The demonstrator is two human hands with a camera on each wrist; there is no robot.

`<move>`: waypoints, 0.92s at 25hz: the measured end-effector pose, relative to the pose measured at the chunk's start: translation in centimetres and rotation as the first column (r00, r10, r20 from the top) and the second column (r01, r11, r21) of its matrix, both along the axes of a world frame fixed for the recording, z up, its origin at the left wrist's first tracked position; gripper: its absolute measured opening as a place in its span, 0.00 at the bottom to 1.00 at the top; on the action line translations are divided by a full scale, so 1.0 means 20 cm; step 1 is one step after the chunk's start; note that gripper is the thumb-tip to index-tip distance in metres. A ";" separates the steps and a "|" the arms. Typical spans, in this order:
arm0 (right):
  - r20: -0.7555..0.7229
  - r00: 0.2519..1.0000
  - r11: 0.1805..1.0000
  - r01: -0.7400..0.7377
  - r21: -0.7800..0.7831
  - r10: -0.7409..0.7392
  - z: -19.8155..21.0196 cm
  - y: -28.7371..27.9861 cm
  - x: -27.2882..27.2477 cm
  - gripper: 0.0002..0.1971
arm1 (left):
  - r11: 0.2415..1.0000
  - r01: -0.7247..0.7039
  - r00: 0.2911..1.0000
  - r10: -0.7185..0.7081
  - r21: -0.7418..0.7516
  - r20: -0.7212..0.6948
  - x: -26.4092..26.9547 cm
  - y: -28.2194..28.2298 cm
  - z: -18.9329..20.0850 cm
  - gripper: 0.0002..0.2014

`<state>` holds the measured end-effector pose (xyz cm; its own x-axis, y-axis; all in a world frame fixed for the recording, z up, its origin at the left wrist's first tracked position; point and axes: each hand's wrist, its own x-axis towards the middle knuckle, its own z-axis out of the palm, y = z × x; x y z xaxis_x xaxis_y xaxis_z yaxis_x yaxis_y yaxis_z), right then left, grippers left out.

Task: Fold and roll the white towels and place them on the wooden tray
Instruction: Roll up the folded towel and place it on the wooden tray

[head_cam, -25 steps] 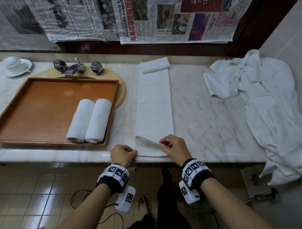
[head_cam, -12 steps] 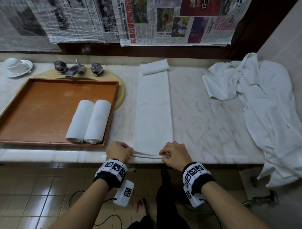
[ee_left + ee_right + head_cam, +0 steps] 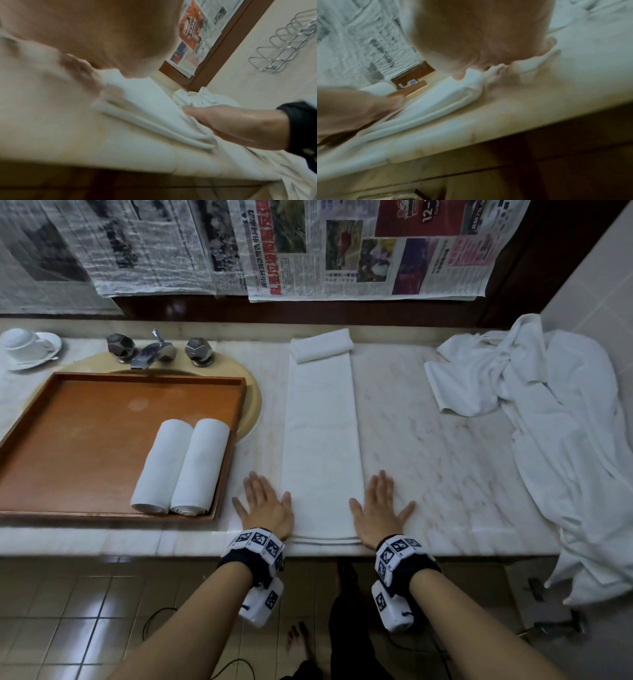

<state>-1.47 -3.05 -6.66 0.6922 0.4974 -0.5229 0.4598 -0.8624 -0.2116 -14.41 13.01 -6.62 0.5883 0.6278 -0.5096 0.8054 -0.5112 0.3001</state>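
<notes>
A long white towel (image 3: 320, 436), folded into a narrow strip, lies on the marble counter with its far end rolled up (image 3: 321, 345). My left hand (image 3: 263, 503) lies flat on the counter at the strip's near left edge, fingers spread. My right hand (image 3: 379, 506) lies flat at the near right edge, thumb on the cloth. The layered near end of the towel (image 3: 154, 121) shows in the left wrist view, and the towel (image 3: 447, 97) shows again in the right wrist view. Two rolled white towels (image 3: 181, 467) lie side by side in the wooden tray (image 3: 68, 446).
A heap of loose white towels (image 3: 555, 419) covers the counter's right end and hangs over its edge. The tray rests over a sink with a tap (image 3: 150, 350). A cup and saucer (image 3: 25, 345) stand far left. Newspaper (image 3: 308, 248) covers the wall behind.
Both hands pulled the towel's near end toward the counter edge while pinching it, then let go. Now they lie flat with fingers spread on either side of the strip.
</notes>
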 end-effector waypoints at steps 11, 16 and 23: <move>-0.012 0.972 0.971 -0.232 0.055 0.233 0.04 0.21 0.18 0.32 | 0.981 0.171 0.972 -0.153 -0.091 0.177 0.33 0.04 0.03 0.31; -0.038 0.999 0.999 0.008 -0.041 -0.010 0.02 0.27 0.38 0.33 | 0.961 -0.258 0.962 0.265 -0.102 0.059 0.41 0.22 0.03 0.32; -0.001 0.981 0.981 -0.194 0.013 0.194 0.00 0.45 0.56 0.34 | 0.957 -0.214 0.953 0.248 -0.196 0.172 0.73 0.29 0.00 0.31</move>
